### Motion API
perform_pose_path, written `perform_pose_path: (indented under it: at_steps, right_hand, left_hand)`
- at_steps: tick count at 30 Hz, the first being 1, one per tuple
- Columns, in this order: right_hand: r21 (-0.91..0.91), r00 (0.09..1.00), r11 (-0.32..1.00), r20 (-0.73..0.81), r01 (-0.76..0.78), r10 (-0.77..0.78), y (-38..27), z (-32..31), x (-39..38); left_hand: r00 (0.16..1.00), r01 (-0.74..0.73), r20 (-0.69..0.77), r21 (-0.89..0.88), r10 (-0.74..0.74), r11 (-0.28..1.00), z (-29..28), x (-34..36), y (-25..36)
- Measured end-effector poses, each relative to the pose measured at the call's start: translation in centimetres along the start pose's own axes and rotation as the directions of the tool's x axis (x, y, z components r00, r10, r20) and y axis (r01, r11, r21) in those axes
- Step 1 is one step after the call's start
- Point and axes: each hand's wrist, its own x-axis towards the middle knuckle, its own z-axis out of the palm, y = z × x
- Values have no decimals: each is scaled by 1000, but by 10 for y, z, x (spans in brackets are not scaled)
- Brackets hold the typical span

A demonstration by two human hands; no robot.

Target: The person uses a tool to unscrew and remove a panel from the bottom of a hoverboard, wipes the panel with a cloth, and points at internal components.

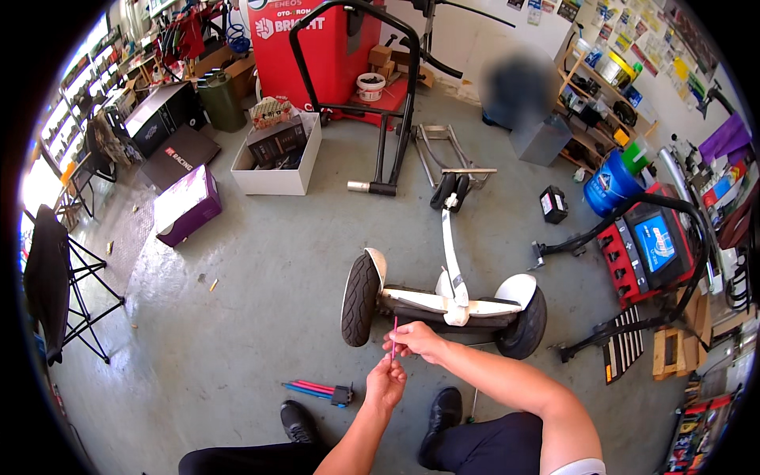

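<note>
My left hand (385,385) is closed in a pinch at the lower end of a thin pink hex key (395,324). My right hand (419,342) pinches the same key higher up, its forearm coming in from the lower right. Just beyond my hands stands a white two-wheeled self-balancing scooter (423,302) with black tyres and a long white steering stem (451,253) pointing away from me. On the floor to the left of my left hand lies a hex key set (321,389), pink and blue keys in a black holder. The fingertips partly hide the key.
A white box of parts (273,181) and a purple box (190,207) sit at the far left. A folding chair (49,277) stands left. Right are a black battery (553,204), a blue bucket (609,186) and a red machine with a screen (645,245). A metal frame (423,146) lies ahead.
</note>
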Motion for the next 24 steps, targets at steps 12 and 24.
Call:
perform_pose_path:
  at_steps: [12, 24]
  right_hand:
    - [30, 999, 999, -17, 44, -43, 5, -11, -1]
    - [-288, 970, 954, -202, 76, -138, 6, -5, -3]
  left_hand:
    - [996, 47, -85, 222, -28, 974, 18, -4, 8]
    - [965, -160, 8, 811, 262, 563, 48, -15, 17]
